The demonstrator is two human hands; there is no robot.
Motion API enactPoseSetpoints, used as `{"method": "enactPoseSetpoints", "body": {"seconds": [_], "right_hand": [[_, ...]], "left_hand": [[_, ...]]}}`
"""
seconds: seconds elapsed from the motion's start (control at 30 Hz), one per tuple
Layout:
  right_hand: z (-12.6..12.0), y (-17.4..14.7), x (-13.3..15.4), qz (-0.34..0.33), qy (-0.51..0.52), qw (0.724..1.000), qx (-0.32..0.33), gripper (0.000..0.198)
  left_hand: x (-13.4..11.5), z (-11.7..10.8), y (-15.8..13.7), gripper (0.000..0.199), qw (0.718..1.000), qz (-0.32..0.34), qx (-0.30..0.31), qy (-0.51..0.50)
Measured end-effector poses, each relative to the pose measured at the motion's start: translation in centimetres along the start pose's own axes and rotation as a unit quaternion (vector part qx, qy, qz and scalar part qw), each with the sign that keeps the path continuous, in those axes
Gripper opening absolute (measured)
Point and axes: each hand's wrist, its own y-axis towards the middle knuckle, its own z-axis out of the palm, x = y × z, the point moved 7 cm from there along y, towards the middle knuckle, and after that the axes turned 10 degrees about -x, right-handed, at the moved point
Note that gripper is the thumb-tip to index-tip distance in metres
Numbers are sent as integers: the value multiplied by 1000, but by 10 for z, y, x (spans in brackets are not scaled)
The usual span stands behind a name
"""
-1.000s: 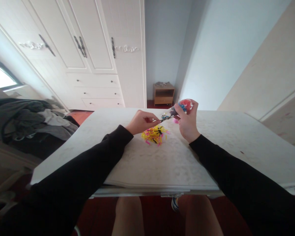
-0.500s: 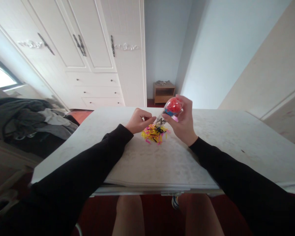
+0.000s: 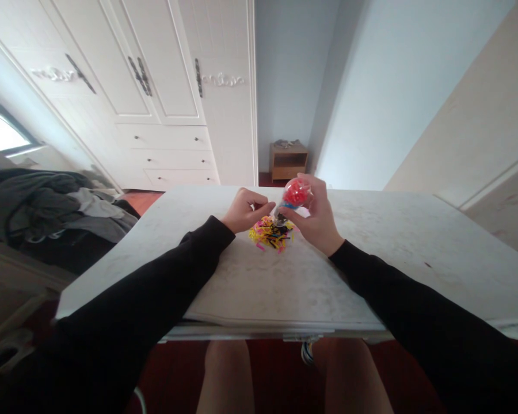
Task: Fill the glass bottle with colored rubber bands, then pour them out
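Observation:
My right hand (image 3: 317, 215) is closed around a clear plastic bottle (image 3: 297, 192) with a rounded end. The bottle tilts, its narrow end down to the left, and small red, blue and black bands show inside it. Just below that end lies a loose pile of small yellow, black and pink bands (image 3: 270, 234), which look like little rubber bands. My left hand (image 3: 248, 211) is at the left of the pile with its fingers curled, thumb and forefinger reaching to the bottle's narrow end. What lies inside its curled fingers is hidden. Something pale pink shows behind my right hand.
The pile lies on a white, stained table (image 3: 250, 287). Dark clothes (image 3: 56, 207) are heaped to the left. Beyond the table stand a white wardrobe (image 3: 168, 138) and a small wooden nightstand (image 3: 288, 162). My knees are below the front edge.
My right hand has brought the bottle lower and a little left, its narrow end now nearer the pile. More black bands show at the top of the pile. My left hand stays nearly still.

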Motion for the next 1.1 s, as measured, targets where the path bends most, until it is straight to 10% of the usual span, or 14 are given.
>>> {"method": "enactPoseSetpoints", "body": {"seconds": [1.1], "right_hand": [[-7,1,2,-9,-46,998,-40,75]], "left_hand": [[-2,6,-1,53,999,3,29,17]]}}
